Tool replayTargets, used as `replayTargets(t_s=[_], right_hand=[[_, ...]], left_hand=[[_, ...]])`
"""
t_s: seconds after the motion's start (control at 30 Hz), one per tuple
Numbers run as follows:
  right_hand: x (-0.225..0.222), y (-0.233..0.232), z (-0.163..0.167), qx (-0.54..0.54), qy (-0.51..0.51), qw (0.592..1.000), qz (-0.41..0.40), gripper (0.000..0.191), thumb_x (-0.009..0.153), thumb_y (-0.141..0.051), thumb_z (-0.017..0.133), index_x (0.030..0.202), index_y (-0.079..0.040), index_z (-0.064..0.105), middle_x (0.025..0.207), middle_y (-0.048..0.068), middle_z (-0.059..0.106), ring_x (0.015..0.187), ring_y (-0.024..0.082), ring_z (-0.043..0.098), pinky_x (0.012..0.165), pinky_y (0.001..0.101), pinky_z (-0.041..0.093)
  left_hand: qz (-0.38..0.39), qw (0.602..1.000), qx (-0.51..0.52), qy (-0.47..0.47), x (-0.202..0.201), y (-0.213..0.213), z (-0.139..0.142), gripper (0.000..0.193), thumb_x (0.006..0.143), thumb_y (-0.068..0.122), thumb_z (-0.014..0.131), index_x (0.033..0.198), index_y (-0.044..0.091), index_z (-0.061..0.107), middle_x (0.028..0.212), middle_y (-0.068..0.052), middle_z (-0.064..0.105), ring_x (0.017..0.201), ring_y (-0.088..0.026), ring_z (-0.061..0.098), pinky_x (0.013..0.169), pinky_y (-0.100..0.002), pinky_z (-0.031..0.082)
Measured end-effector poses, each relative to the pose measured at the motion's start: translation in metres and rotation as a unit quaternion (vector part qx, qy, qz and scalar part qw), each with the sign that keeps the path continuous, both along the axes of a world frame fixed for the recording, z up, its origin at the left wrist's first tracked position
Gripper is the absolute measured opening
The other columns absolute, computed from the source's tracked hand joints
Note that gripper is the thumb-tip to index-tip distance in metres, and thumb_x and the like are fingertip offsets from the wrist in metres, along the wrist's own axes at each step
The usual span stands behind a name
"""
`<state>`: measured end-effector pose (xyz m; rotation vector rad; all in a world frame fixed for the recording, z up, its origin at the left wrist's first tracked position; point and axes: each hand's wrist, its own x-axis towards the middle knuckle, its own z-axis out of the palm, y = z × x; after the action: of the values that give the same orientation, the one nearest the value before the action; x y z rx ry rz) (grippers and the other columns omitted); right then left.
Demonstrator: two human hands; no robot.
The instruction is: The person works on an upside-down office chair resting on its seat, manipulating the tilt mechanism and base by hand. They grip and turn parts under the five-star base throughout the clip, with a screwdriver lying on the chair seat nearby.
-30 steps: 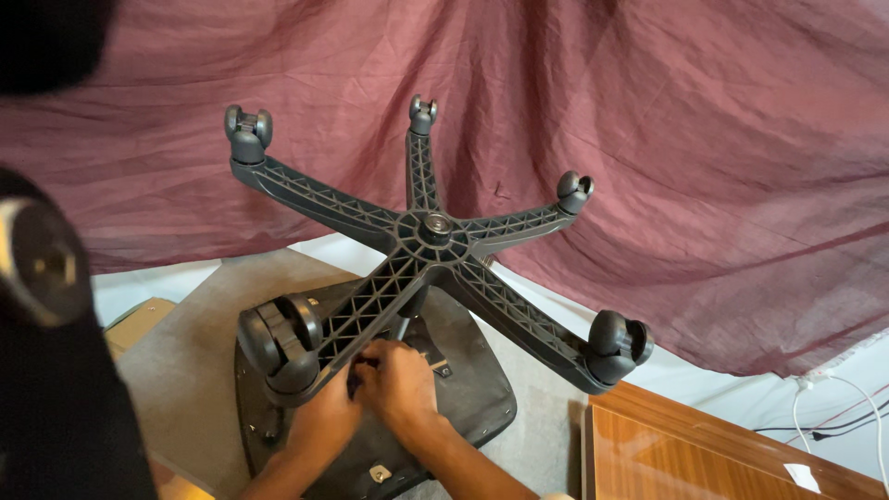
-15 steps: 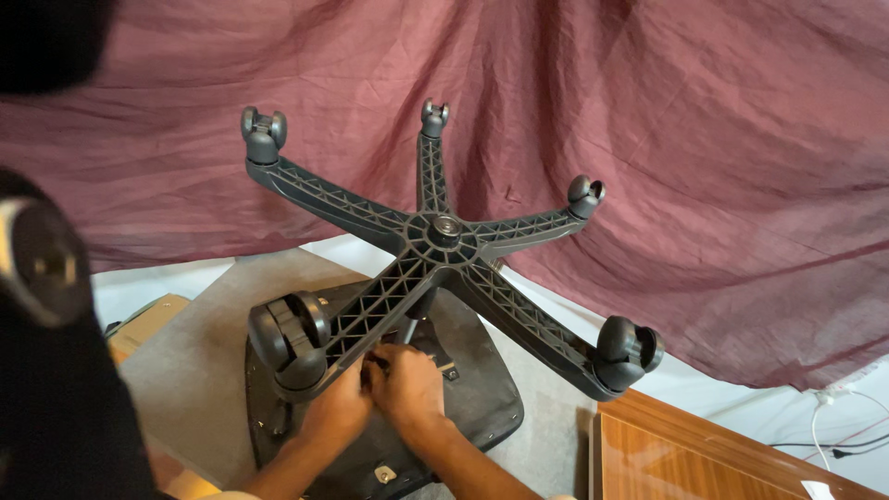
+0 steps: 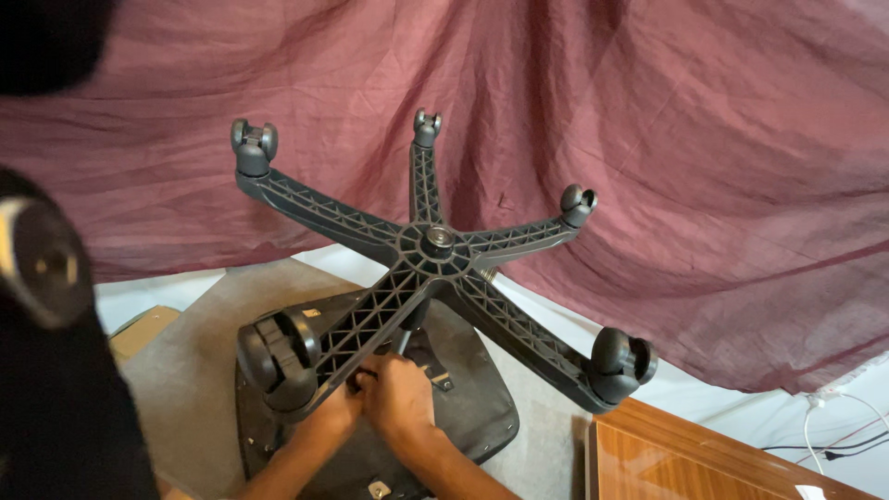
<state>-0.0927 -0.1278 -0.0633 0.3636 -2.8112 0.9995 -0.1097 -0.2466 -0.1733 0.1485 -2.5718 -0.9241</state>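
Our right hand (image 3: 400,396) and left hand (image 3: 341,405) press together under the upturned black five-spoked plastic chair base (image 3: 433,248), on the black seat underside (image 3: 482,407); we cannot tell either grip; maroon cloth (image 3: 648,111) hangs behind.

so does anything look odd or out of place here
Yes: the chair is upside down, seat flat on the table, its five-legged base and castors in the air. Both hands, left and right, work at the plate under the seat. Nothing looks broken or spilled.
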Motion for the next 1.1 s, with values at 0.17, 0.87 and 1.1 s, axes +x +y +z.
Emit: replayTargets(t_s=[0.17,0.87,1.1], right_hand=[[-0.007,0.001,0.005,-0.005,-0.032,0.999,-0.027,0.015,0.084,-0.026,0.075,0.092,-0.014,0.080,0.086,0.013,0.076,0.082,0.034,0.073,0.074,0.0438,0.056],[-0.003,-0.007,0.006,0.012,-0.071,0.996,-0.061,0.016,0.085,-0.022,0.072,0.097,-0.013,0.077,0.086,0.019,0.074,0.085,0.038,0.073,0.078,0.0471,0.057],[0.000,-0.014,0.018,0.038,-0.102,0.991,-0.078,0.019,0.082,-0.030,0.076,0.093,-0.015,0.079,0.088,0.016,0.075,0.084,0.036,0.072,0.077,0.0459,0.057]], left_hand=[[0.003,0.983,0.157,-0.099,0.004,0.010,0.006,0.037,0.086,0.032,0.063,0.113,0.008,0.069,0.105,-0.024,0.071,0.098,-0.044,0.068,0.079,-0.052,0.054],[-0.020,0.955,0.072,-0.288,-0.015,0.007,0.040,0.048,0.088,0.045,0.059,0.119,0.010,0.066,0.108,-0.022,0.072,0.099,-0.038,0.071,0.081,-0.048,0.057],[-0.031,0.961,0.086,-0.262,-0.005,0.001,0.030,0.048,0.083,0.044,0.062,0.113,0.006,0.067,0.097,-0.021,0.072,0.088,-0.037,0.072,0.073,-0.047,0.057]])
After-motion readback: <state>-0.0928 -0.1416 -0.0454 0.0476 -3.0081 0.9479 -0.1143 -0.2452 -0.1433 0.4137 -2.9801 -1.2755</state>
